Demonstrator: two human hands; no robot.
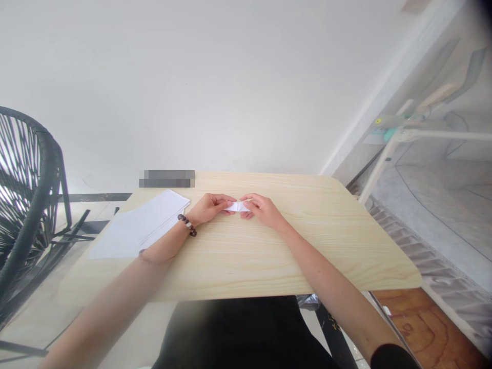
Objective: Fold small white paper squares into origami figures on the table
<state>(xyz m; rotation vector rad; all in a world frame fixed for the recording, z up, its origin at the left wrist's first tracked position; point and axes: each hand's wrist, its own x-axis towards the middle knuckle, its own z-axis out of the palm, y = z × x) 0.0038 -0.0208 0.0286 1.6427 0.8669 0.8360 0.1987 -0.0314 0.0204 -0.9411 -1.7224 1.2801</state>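
Note:
Between my two hands is a small folded piece of white paper (237, 206), held just above the table. My left hand (211, 207) pinches its left end with thumb and fingers; a dark beaded bracelet circles that wrist. At the paper's right end, my right hand (262, 210) grips with the thumb on the near face and fingers behind. A crease or narrow gap runs across the paper's middle. Parts of both ends are hidden by the fingers.
A stack of white paper sheets (134, 225) lies on the left of the light wooden table (326, 246). Behind it is a blurred dark block (167, 179). A dark woven chair (46, 154) stands left, a white metal frame (378, 169) right, and a white wall (230, 87) behind.

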